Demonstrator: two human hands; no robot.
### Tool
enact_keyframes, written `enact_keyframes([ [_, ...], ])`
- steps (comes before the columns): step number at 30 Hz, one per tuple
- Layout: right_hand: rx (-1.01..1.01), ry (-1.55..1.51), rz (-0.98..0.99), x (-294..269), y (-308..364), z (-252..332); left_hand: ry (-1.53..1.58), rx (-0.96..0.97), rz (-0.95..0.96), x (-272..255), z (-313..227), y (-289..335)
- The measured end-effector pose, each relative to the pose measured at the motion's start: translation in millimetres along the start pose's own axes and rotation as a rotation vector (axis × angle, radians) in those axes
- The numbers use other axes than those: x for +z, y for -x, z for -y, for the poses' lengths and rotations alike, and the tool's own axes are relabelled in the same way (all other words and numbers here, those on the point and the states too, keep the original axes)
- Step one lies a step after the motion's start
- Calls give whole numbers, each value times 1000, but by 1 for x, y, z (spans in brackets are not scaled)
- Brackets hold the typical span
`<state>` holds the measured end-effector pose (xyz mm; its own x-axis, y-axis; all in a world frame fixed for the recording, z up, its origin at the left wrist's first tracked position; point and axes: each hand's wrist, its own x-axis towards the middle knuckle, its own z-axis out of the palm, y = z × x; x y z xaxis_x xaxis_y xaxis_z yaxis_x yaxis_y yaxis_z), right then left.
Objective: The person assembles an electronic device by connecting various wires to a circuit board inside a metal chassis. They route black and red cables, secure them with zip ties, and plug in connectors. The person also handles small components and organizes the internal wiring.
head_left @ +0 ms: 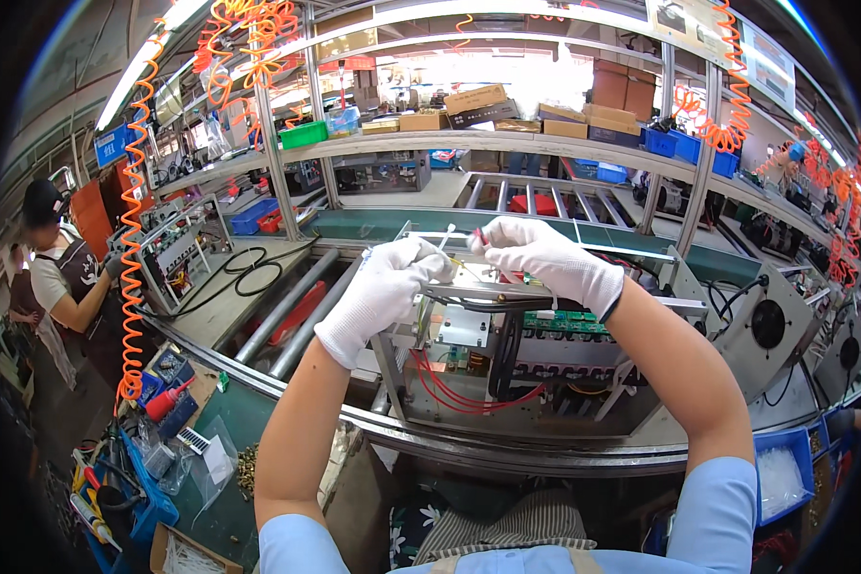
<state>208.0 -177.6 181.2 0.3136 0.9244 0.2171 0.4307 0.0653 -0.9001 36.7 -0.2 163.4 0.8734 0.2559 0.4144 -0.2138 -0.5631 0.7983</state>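
An open metal-framed electrical unit [464, 330] stands in front of me, with green circuit boards [564, 322], bundled black cables [507, 354] and looped red wires [464, 397] inside. Both my hands, in white knit gloves, are over its top edge. My left hand [387, 287] is closed, fingertips pinched by the top rail; what they hold is hidden. Fingers bent together, my right hand [550, 258] pinches a small red piece [480, 237], too small to name exactly. A thin white strip [449, 232] sticks up between the hands.
Metal rollers [297, 306] run left of the unit. A panel with a black fan [767, 325] stands at right. Blue bins [784, 474], tools [96, 502] and brass screws [248, 471] lie nearby. Orange coiled hoses [134, 239] hang down. Another person [67, 268] works at far left.
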Motion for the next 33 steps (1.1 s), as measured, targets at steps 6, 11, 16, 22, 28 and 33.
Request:
enact_keyframes([
  [6,-103,108,181,3,-6,3,27,51,9,-1,-2,-3],
  [11,-95,287,160,7,-11,0,-207,409,-235,12,-5,-15],
  [16,-28,507,179,8,-16,5,-670,141,4,18,-31,-33],
  [22,-104,478,177,12,-22,0,-898,278,30,3,-3,-33],
  [28,-12,162,96,12,-25,-10,-797,179,-52,-7,1,-38],
  [33,13,171,79,16,-18,-2,-550,202,29,4,2,-47],
])
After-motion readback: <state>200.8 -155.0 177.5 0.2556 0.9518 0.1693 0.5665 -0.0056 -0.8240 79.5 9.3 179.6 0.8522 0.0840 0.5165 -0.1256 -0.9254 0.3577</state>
